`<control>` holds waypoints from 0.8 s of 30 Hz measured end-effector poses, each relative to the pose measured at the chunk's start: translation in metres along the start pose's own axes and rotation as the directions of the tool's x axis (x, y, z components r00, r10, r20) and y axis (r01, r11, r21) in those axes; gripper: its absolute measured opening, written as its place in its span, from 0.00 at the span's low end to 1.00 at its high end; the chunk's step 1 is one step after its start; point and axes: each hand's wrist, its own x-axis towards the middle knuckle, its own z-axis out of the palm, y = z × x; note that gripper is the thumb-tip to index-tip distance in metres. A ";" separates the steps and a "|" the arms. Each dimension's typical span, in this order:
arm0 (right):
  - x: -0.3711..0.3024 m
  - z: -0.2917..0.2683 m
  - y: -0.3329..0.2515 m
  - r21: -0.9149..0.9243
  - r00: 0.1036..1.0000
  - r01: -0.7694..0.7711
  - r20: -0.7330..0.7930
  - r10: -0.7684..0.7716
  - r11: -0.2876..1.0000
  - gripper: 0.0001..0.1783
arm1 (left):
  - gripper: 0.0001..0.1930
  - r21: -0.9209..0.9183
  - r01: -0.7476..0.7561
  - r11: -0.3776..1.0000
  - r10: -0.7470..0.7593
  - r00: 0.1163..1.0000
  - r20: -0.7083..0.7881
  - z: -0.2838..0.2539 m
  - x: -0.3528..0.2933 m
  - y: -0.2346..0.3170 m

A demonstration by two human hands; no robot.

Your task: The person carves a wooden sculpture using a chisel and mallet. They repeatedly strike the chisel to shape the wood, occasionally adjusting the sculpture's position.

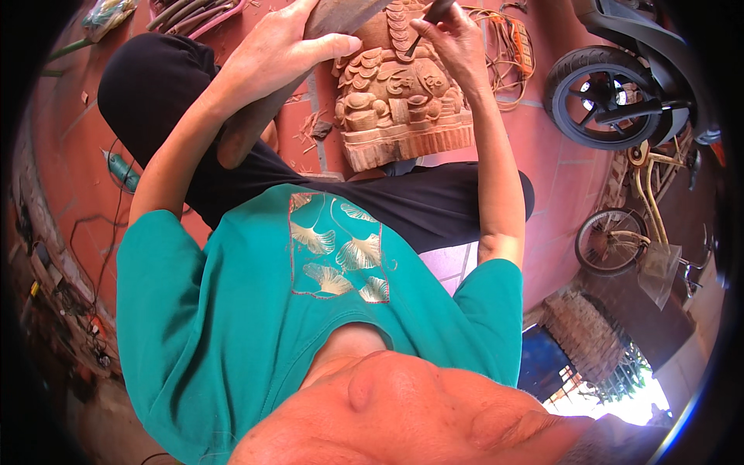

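Carving away on a wooden relief carving (399,97) propped on the red tiled floor (558,167), right up against the black-trousered knee (155,85). Left hand (283,50) wrapped round a flat wooden mallet (267,108), its top end over the carving's upper edge. Right hand (457,39) pinched shut on a dark-handled chisel (426,23), tip down in the carved scales. Hands apart, one on each side of the carving. Wood chips (310,124) scattered beside it. Scooter wheel (601,97) and bicycle (635,225) off right.
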 end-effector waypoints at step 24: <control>-0.041 -0.037 0.027 -0.036 0.986 -0.158 -0.063 0.155 0.987 0.17 | 0.29 -0.099 -0.117 0.988 0.123 0.991 0.052 0.026 0.013 -0.011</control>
